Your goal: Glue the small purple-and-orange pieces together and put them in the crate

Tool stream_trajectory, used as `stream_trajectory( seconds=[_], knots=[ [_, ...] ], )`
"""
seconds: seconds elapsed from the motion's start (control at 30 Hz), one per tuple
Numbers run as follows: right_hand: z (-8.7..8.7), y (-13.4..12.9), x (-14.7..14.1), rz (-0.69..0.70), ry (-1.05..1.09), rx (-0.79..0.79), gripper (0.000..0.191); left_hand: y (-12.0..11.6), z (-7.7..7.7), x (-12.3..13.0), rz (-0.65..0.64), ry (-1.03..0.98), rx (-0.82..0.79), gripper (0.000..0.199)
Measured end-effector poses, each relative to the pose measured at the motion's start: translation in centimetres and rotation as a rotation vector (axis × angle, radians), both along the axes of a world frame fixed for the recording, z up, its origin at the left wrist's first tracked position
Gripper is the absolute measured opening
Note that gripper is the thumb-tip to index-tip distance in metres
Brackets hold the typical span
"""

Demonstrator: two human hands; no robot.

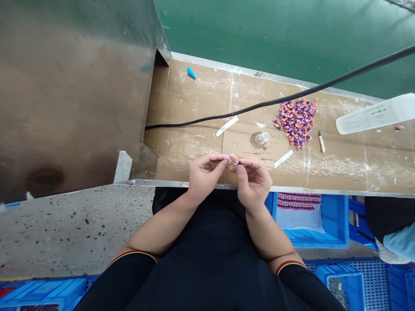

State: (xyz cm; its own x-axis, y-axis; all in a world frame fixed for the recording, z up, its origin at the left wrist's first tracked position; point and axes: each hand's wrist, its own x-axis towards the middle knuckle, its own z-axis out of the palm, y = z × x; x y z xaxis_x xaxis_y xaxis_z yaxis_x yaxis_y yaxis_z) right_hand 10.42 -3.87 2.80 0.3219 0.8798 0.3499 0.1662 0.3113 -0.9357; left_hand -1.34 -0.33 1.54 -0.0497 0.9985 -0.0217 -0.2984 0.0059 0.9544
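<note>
My left hand [207, 171] pinches a tiny pink piece [227, 158] between thumb and forefinger, above the table's front edge. Close beside it on the right, my right hand [253, 178] pinches a small purple and white piece [238, 163]. The fingertips of both hands nearly meet. Just beyond them, a small clear cup [262, 138] sits on a cardboard sheet [238, 140] held down by white tape strips. To the right lies a pile of small purple, orange and pink pieces [297, 123].
A black cable [253, 106] crosses above the cardboard-covered table. A white bottle [372, 114] and a small brush [321, 142] lie right. A blue cap [191, 72] is at the back. A metal box [74, 95] stands left. Blue crate [335, 220] below; a person's sleeve [402, 242] at right.
</note>
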Motion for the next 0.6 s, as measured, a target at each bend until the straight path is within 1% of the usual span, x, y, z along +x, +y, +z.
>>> stream_trajectory(
  seconds=[0.17,0.3,0.37,0.47,0.53,0.6],
  knots=[
    [0.09,-0.15,-0.03,0.035,-0.003,0.005,0.012,-0.14,0.08,-0.11,-0.035,-0.019,-0.036,0.025],
    [0.04,-0.25,0.00,0.049,-0.024,-0.004,0.011,0.01,-0.06,-0.16,-0.072,-0.141,-0.135,0.032],
    [-0.02,-0.22,0.00,0.024,-0.043,0.015,0.012,0.16,0.05,-0.16,-0.084,-0.225,-0.220,0.035],
    [-0.04,-0.03,-0.01,-0.066,-0.136,0.050,0.013,0.32,0.42,-0.18,-0.102,-0.346,-0.318,0.036],
    [0.04,0.14,-0.06,-0.091,-0.191,0.060,0.014,0.34,0.58,-0.21,-0.116,-0.395,-0.331,0.033],
    [0.16,0.30,-0.12,-0.085,-0.231,0.070,0.016,0.29,0.48,-0.23,-0.130,-0.419,-0.325,0.031]
  ],
)
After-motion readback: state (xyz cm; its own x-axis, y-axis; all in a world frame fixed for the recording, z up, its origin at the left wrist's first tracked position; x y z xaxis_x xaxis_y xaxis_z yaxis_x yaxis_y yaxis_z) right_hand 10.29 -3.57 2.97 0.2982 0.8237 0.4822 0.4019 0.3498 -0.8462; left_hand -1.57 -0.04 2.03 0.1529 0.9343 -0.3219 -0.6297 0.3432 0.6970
